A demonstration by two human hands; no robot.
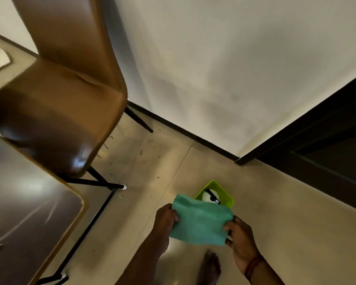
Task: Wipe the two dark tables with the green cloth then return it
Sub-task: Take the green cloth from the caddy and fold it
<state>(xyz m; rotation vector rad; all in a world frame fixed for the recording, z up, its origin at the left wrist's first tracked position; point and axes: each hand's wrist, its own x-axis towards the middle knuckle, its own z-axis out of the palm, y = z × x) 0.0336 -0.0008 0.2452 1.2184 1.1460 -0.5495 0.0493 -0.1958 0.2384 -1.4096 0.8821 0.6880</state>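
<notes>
Folded green microfibre cloth [200, 220] pinched at opposite ends: left hand [166, 218] fingers, right hand [239, 235] fingers, both closed. Long axis spans between. Lime-green plastic bin [226, 193] on floor, just beyond fingers.

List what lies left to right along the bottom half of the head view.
dark table → chair leg → left hand → green cloth → right hand → dark door

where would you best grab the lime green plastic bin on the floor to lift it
Grip the lime green plastic bin by its far rim, coming from above: the top is open and that edge is bare. The near side is hidden behind the folded green cloth, held by the left hand and right hand.
</notes>
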